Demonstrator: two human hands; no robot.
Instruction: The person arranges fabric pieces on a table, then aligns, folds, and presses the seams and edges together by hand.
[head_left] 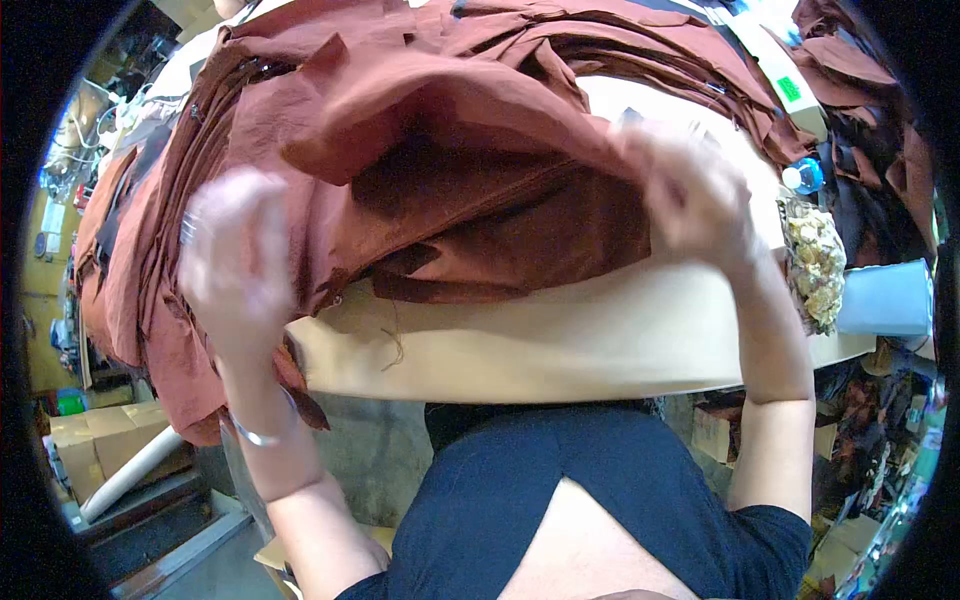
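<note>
A large piece of reddish-brown fabric [480,110] is lifted and billows over the table, with a dark fold beneath it. On the right, my right hand [695,190] is closed on the edge of this fabric; the hand is blurred by motion. My left hand [238,250], wearing a ring and a bracelet, is over layers of the same fabric on the left. It is smeared by motion, so whether its fingers hold cloth is unclear. Loose threads [395,340] lie on the pale tabletop [540,350] near its front edge.
More reddish-brown fabric [620,40] lies across the back. At the right are a bottle with a blue cap [803,176], a cream-coloured bumpy bundle [815,265] and a light blue container [885,298]. A cardboard box [115,440] and a white tube [130,475] are below left.
</note>
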